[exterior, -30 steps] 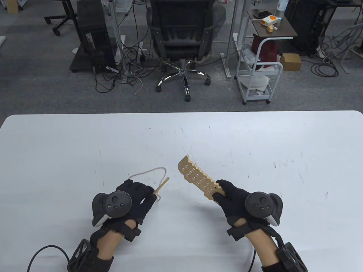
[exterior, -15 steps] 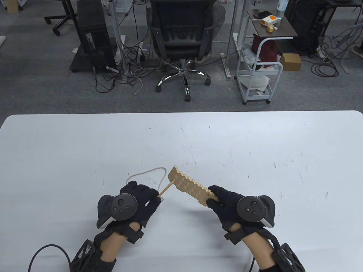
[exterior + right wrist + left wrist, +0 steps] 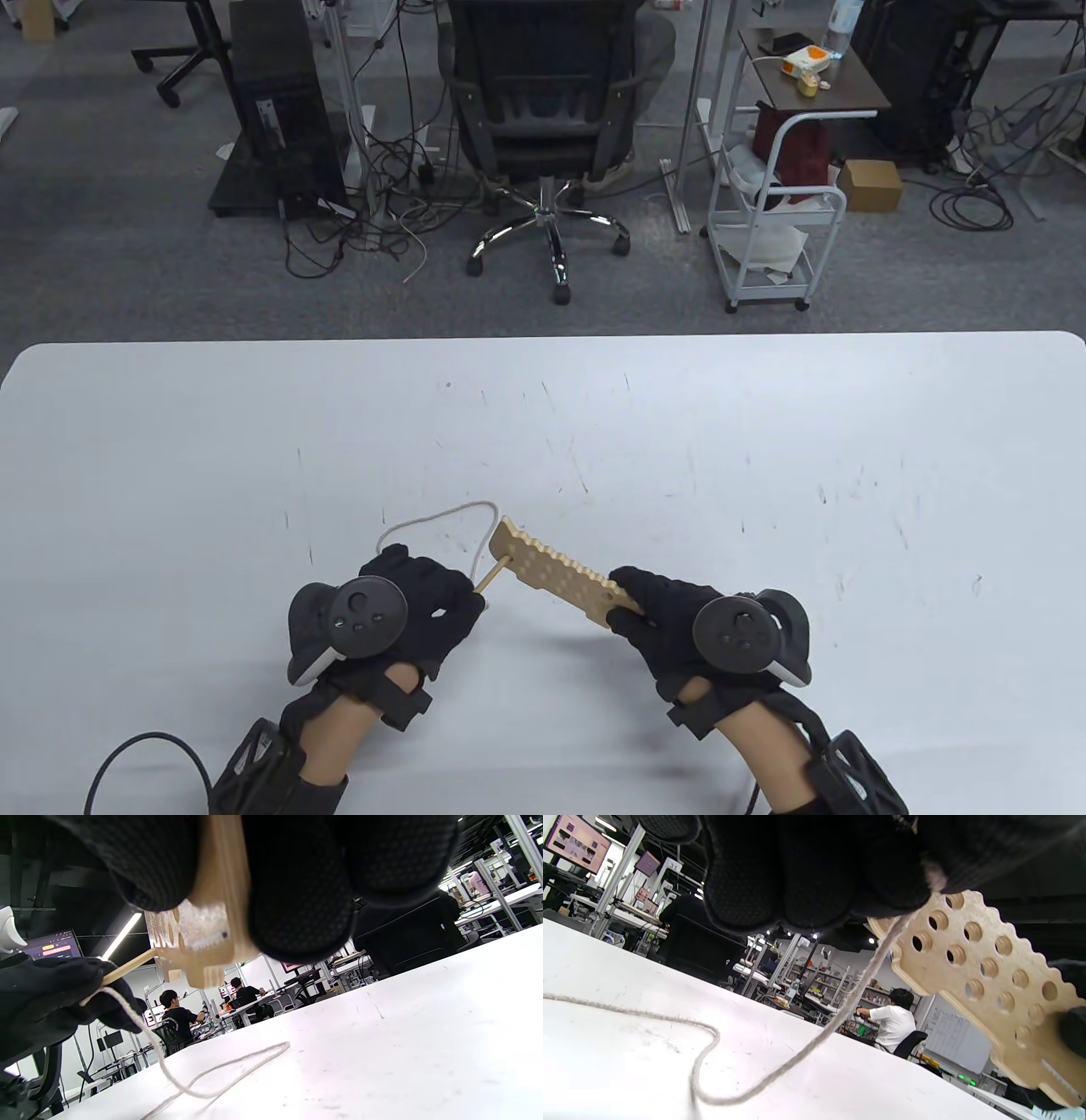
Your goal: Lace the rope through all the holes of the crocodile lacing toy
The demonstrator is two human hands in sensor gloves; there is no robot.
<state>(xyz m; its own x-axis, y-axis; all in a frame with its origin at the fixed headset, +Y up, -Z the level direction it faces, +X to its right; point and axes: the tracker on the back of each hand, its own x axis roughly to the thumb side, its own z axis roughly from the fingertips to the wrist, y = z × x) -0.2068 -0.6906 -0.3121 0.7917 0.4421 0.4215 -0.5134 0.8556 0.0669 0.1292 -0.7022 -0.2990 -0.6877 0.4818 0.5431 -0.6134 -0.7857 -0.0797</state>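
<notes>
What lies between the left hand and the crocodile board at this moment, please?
In the table view, only the wooden needle spans that gap: the left hand pinches it, its tip at the crocodile board held by the right hand.

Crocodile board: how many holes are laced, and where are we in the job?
None look laced: every hole visible on the crocodile board is open. In hand: the left hand pinches the wooden needle, tip at the board's far end, rope trailing slack on the table; the right hand grips the board's other end. All threading remains.

No text, label or number can be read anywhere.
</notes>
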